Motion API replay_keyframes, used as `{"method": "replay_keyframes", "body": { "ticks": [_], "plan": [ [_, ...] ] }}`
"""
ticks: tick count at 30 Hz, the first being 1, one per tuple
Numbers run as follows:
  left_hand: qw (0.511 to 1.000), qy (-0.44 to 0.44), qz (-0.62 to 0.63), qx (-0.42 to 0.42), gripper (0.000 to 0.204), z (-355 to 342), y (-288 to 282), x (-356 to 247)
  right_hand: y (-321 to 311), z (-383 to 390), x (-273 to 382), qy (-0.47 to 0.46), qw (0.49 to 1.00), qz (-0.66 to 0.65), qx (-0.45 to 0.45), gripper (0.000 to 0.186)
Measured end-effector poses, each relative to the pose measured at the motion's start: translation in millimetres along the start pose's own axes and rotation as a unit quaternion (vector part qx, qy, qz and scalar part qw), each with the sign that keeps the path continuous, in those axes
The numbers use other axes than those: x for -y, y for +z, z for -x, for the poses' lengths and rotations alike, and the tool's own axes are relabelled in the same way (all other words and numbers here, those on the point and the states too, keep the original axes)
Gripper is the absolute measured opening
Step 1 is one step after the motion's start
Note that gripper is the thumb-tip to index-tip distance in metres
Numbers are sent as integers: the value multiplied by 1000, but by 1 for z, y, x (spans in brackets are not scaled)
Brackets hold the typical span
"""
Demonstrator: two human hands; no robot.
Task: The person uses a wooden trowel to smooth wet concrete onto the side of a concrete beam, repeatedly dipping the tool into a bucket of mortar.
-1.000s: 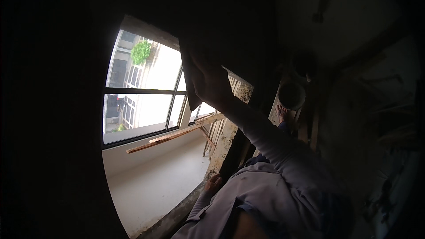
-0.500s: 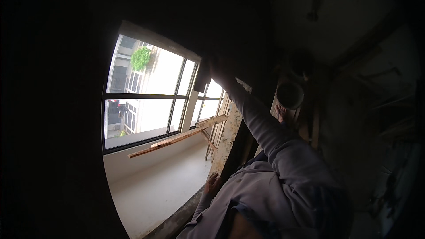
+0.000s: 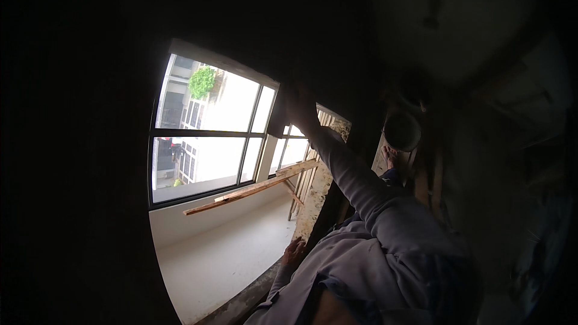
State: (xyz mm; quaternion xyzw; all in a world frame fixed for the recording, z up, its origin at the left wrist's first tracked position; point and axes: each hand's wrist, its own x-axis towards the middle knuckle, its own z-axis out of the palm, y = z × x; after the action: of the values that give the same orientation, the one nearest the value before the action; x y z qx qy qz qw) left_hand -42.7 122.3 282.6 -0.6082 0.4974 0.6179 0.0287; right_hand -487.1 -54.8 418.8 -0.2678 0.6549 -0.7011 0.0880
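Observation:
My right hand (image 3: pixel 298 106) is stretched far up on a grey-sleeved arm. It is a dark shape against the wall beside the top right corner of the window (image 3: pixel 205 138). The darkness hides whether it holds anything. My left hand (image 3: pixel 294 251) lies low down on the rough front edge of the white window ledge (image 3: pixel 223 259), with nothing seen in it. My grey-clad body fills the lower middle of the view.
A long wooden plank (image 3: pixel 247 191) lies across the ledge below the glass. A wooden frame (image 3: pixel 303 188) leans beside a rough plastered pillar (image 3: pixel 320 183). A round pale bucket-like thing (image 3: pixel 402 131) hangs to the right. The room around is very dark.
My right arm has straightened and the hand has slid right, off the bright pane onto the dark wall. More of the window now shows. My left hand stays on the ledge.

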Motion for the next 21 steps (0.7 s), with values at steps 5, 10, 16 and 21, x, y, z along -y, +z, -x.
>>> {"method": "replay_keyframes", "body": {
  "ticks": [5, 10, 16, 21],
  "plan": [
    [993, 10, -119, 19, 47, 7, 5, 23, 18, 9, 65, -163, 982, -65, 65, 25],
    [991, 21, -128, 19, 46, 0, -4, 28, 10, 6, 75, -234, 967, 31, 98, 36],
    [997, -24, -71, 28, 49, 2, 2, 7, -6, 42, -60, 8, 995, 15, 94, 39],
    [997, -28, -56, 39, 49, -5, 8, 17, -34, 59, -88, 153, 977, 102, 109, 38]
  ]
}}
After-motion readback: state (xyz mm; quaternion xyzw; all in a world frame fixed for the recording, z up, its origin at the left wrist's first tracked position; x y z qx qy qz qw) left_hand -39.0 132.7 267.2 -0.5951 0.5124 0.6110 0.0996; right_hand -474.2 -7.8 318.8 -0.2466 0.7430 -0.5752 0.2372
